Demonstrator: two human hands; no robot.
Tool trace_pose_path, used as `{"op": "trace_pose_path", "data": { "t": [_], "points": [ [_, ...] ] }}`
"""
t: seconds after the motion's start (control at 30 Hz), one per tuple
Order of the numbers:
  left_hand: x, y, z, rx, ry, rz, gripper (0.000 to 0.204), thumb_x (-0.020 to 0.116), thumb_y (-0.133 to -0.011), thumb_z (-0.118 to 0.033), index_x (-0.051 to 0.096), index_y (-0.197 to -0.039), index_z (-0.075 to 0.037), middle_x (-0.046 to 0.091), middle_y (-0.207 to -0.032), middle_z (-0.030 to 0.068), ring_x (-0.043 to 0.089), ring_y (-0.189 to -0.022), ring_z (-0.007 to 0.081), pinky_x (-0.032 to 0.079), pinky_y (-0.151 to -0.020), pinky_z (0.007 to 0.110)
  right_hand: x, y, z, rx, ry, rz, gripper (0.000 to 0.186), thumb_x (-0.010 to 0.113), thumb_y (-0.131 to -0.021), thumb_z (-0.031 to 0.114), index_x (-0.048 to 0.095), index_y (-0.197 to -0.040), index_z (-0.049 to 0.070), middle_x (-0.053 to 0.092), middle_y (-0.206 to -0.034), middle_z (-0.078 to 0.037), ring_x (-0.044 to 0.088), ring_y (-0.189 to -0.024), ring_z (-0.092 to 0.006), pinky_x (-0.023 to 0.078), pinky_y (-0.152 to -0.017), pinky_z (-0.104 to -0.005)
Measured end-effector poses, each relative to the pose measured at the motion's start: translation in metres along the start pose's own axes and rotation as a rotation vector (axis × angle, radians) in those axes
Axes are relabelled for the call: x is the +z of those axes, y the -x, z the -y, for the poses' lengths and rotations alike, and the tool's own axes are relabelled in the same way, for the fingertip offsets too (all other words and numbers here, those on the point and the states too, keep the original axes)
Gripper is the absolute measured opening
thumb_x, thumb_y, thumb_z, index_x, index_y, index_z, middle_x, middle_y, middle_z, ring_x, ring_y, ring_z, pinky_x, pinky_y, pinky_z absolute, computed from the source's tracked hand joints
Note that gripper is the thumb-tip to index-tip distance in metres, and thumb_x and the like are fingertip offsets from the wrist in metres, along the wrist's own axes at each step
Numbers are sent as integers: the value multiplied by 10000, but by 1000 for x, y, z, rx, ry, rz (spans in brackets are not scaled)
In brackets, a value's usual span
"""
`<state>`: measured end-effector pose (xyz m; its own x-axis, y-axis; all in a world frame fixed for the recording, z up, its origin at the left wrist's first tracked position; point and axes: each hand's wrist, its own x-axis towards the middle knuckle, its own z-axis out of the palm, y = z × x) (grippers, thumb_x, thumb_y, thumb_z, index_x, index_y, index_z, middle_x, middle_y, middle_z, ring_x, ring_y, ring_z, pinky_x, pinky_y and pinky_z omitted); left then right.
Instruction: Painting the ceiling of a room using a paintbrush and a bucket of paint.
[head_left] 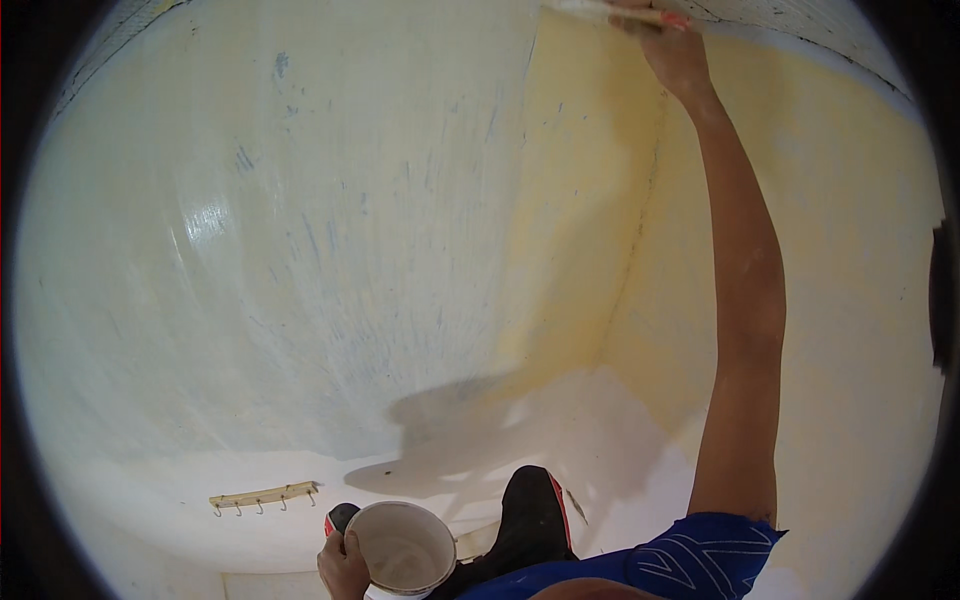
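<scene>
A corner of pale, glossy painted wall (330,230) filled the view, white with blue streaks on the left, yellowish toward the corner. Up top, the right hand (668,42) was raised high, fingers wrapped around a flat pale-handled paintbrush with a red tip (620,12); its bristle end was cut off at the frame's upper edge. The brush lay nearly level, long axis running left to right, red end pointing right. Down low, the left hand (343,565) gripped the rim of a round white plastic bucket (405,548), partly cropped. A small wooden hook rack (265,496) sat nearby.
</scene>
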<state>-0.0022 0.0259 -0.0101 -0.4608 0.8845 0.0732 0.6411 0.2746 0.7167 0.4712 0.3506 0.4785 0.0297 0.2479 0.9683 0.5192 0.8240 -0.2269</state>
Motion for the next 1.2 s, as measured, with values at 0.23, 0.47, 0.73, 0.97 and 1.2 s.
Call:
{"op": "trace_pose_path", "data": {
  "t": [0.23,0.47,0.73,0.97,1.2],
  "points": [
    [5,-1,6,-13,-32,4,471,554,-1041,-434,683,-1326,-82,711,-1151,293,673,-1087,497,555,-860,515,11,-66,-44,-237,-157,40,153,810,-902,128,729,-989,32,662,-808,-2,550,-692,-96,463,-628,-256],
    [13,0,26,15,-61,-116,322,580,-1023,-308,631,-958,3,623,-801,260,586,-732,381,453,-640,494,15,26,-17,58,169,135,172,820,-896,140,759,-1014,31,727,-909,-29,614,-801,-99,498,-748,-282],
    [19,-5,30,37,-9,-117,389,620,-1003,-248,541,-741,29,557,-623,246,550,-543,413,399,-546,493,20,85,-30,167,-356,79,201,779,-935,107,714,-1067,-30,740,-1043,-92,714,-995,-162,638,-897,-335],
    [14,5,32,31,5,-138,406,613,-1006,-230,521,-724,48,508,-571,195,438,-497,242,357,-508,441,54,93,-6,373,-632,-250,239,761,-930,33,677,-1134,-58,706,-1106,-155,728,-1037,-236,671,-932,-415],
    [11,7,32,12,12,-146,419,595,-1015,-234,503,-714,44,489,-568,198,417,-501,241,345,-508,443,73,114,8,271,-663,-281,263,723,-953,3,646,-1198,-55,687,-1140,-174,716,-1043,-235,656,-962,-423]
  ]
}}
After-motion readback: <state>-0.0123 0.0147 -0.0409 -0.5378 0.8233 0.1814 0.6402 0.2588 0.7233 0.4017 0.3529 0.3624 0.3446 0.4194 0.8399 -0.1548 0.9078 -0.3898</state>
